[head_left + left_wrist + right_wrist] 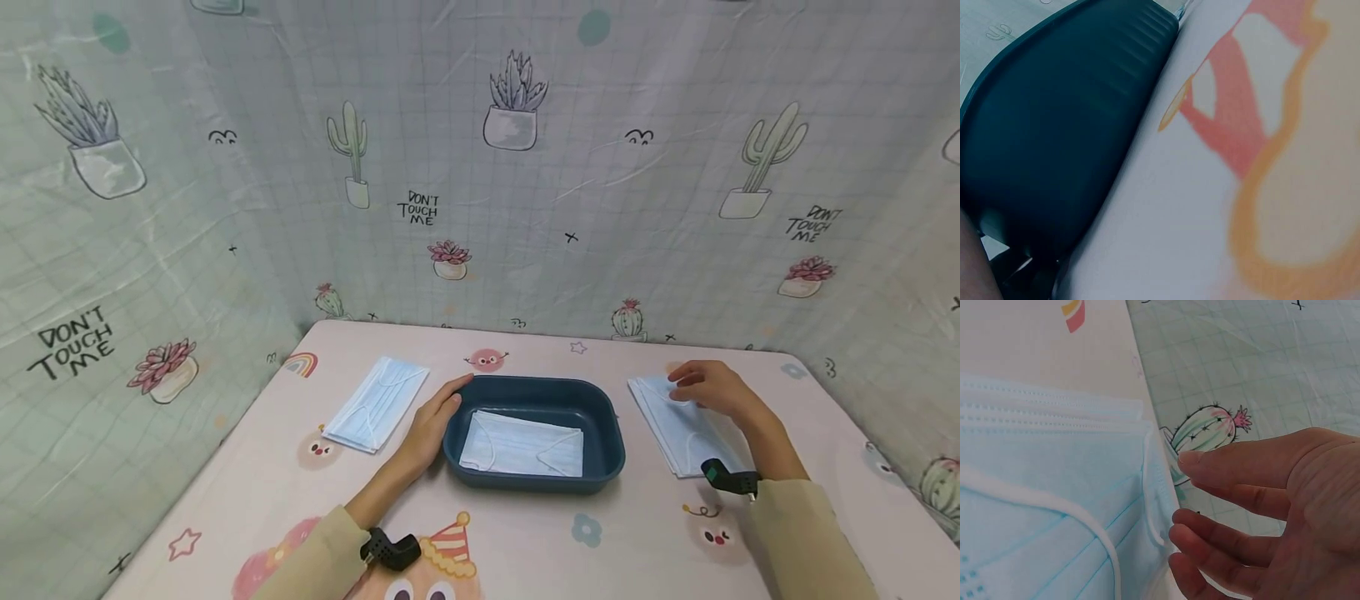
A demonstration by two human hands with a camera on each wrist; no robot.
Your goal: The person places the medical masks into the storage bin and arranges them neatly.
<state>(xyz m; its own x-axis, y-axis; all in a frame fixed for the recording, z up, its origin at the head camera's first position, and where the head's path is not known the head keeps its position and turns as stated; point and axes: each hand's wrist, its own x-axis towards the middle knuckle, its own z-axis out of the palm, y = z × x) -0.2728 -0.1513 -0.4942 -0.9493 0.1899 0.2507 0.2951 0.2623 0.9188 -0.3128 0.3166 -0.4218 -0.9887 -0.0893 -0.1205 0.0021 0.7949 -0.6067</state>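
A dark blue tray (537, 384) stands mid-table with one light blue face mask (522, 447) lying flat inside. My left hand (438, 415) lies with straight fingers against the tray's left rim; the left wrist view shows the tray's outer wall (1054, 125) up close. A stack of masks (377, 403) lies to the left of that hand. My right hand (693, 386) rests on a second mask stack (684, 433) right of the tray. In the right wrist view its fingertips (1188, 534) touch the top mask's edge (1159, 487), thumb above, with nothing clearly pinched.
The table (525, 542) wears a pale pink cloth with cartoon prints. A cactus-print curtain (525, 167) closes off the back and both sides. Black wrist cameras (392, 550) sit on both forearms. Bare cloth shows in front of the tray.
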